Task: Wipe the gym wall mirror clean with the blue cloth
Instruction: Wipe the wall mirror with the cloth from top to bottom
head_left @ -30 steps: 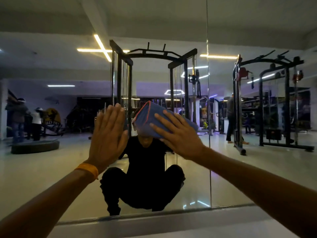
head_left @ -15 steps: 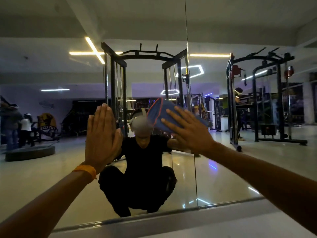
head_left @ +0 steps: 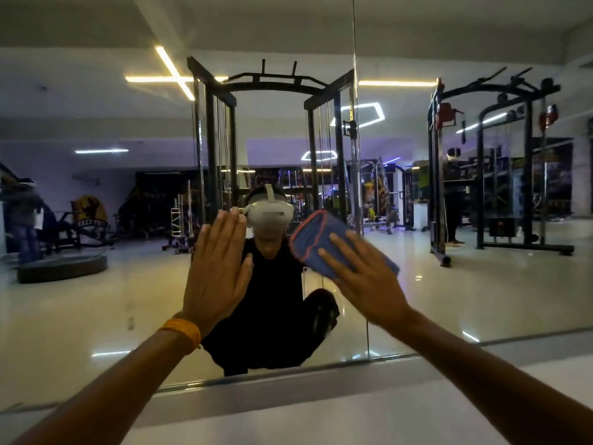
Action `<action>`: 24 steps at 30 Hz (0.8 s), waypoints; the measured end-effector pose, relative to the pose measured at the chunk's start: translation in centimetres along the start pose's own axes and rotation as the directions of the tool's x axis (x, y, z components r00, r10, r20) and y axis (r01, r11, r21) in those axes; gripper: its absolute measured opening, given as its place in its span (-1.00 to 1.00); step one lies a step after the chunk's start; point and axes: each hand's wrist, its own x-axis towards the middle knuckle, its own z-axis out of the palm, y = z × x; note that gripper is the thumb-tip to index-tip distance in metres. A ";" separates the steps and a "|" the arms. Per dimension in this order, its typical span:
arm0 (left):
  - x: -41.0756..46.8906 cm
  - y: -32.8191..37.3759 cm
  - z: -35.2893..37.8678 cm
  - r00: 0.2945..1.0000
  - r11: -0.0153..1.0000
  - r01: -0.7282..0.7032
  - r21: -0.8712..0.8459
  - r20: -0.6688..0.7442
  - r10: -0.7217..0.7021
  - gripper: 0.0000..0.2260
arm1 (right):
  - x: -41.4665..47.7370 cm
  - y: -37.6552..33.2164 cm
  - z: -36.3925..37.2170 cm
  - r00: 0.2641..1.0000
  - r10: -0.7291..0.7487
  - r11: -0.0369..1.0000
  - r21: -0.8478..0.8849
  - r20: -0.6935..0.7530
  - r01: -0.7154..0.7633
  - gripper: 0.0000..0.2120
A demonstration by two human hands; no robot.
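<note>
Left hand (head_left: 218,271), orange wristband (head_left: 183,332) at the wrist, is laid flat on the wall mirror (head_left: 96,300), fingers straight and together; nothing is held. Just to its right, the folded blue cloth (head_left: 316,242), red-edged, is pressed to the glass under the right hand (head_left: 365,281), fingers spread and extended, not curled. Cloth is placed low, at the vertical seam (head_left: 354,123) between panels. Wiping is judged under way. No streaks are discernible in the dim light, so the cleaned share cannot be told; upper glass and the right-hand panel are presumed left.

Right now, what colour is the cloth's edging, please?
Red-orange, on the blue cloth; head view.
</note>
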 end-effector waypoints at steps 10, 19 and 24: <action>-6.6 0.6 2.1 0.998 0.998 0.061 0.028 0.011 -0.061 -0.38 | -6.2 -12.3 2.1 0.958 0.245 0.945 0.186 0.150 -0.271 -0.49; -11.5 1.7 2.8 0.992 0.994 0.109 0.033 0.055 -0.111 -0.39 | -12.5 -5.6 -1.7 0.694 0.710 0.675 0.165 0.121 -0.719 -0.46; -12.5 1.3 3.2 0.994 0.996 0.073 0.042 0.075 -0.076 -0.39 | -10.7 -13.9 0.7 0.911 0.323 0.891 0.242 0.255 -0.384 -0.49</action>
